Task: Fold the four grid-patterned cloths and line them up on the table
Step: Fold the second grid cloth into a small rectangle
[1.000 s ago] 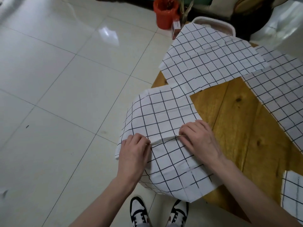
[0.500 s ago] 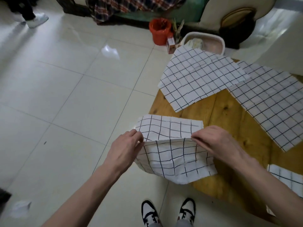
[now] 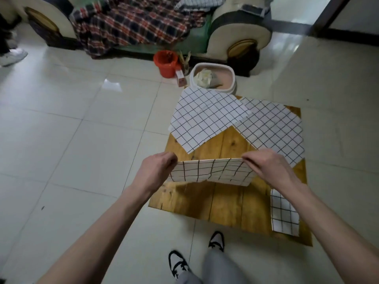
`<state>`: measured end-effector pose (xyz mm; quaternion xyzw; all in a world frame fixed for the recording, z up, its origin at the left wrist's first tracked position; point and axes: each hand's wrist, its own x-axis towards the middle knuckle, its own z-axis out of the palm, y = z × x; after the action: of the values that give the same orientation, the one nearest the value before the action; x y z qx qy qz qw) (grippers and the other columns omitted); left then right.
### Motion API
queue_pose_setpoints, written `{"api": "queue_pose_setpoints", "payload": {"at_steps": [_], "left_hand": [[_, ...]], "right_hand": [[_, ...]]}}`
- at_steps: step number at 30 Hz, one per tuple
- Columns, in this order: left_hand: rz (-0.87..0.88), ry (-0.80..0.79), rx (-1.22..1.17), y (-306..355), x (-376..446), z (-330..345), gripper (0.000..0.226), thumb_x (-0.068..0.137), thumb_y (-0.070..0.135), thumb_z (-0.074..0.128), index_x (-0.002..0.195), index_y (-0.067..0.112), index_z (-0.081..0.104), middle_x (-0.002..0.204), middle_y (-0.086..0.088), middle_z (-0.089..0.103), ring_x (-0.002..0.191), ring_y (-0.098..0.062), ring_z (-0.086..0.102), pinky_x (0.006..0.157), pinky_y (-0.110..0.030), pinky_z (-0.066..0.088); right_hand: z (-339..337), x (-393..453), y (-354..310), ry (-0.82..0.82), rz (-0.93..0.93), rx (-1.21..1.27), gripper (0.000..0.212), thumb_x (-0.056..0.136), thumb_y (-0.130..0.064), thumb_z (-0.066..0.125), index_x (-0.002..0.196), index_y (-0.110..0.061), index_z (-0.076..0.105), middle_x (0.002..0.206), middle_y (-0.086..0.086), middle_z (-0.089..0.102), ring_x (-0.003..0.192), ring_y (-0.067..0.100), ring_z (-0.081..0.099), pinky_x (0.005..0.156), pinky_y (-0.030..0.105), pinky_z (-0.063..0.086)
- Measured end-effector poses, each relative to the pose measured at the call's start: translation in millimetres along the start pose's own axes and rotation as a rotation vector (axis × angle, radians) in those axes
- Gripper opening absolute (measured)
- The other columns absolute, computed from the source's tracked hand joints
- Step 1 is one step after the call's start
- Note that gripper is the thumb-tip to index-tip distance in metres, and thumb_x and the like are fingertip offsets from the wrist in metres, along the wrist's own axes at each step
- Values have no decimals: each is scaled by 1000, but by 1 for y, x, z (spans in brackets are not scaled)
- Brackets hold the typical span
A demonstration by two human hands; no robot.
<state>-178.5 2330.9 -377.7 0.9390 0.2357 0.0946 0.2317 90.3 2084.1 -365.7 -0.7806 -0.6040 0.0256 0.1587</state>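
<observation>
A white cloth with a black grid, folded over, hangs in the air above the low wooden table. My left hand pinches its left top corner and my right hand pinches its right top corner. Two unfolded grid cloths lie flat at the table's far end, one on the left overhanging the edge, one on the right, overlapping a little. A smaller folded grid cloth lies at the near right edge, partly under my right forearm.
Beyond the table stand a white basin with scraps and a red bucket. A sofa with a plaid blanket fills the back. My shoes are at the table's near side. Another person's shoe is far left.
The cloth was lying over the table's near left corner under both hands. It has been folded over and lifted off the table, now held up by its top corners; my view has pulled back.
</observation>
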Motion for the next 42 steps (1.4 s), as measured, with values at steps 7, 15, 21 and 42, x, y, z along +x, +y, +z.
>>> {"api": "queue_pose_setpoints", "payload": {"at_steps": [7,15,21,42], "left_hand": [[29,-54,59,39,39,-10,5,93,17,76,92,19,71,88,4,75,77,-24,70,62,-32,50],[-72,-126,84,50,76,5,18,97,5,66,108,16,75,92,-1,79,75,-33,71,61,-30,44],[-42,-217,100,47,129,22,50,92,-11,53,132,15,68,123,-7,76,104,-35,72,80,-39,56],[228,-128,65,-10,135,93,85,66,-31,58,137,14,68,137,-8,69,116,-29,72,92,-41,61]], "right_hand": [[-27,-33,31,-26,226,32,20,89,-17,75,108,-17,76,94,-2,77,81,16,71,85,37,59],[-22,-32,79,-43,311,97,28,90,-8,77,116,-16,75,104,0,77,93,16,72,92,35,58],[-16,-8,116,-76,458,54,15,98,-17,69,112,-21,72,99,-4,73,86,13,68,77,28,57],[63,-46,128,261,361,-171,35,78,2,85,112,-3,79,120,16,75,105,31,74,100,51,55]]}}
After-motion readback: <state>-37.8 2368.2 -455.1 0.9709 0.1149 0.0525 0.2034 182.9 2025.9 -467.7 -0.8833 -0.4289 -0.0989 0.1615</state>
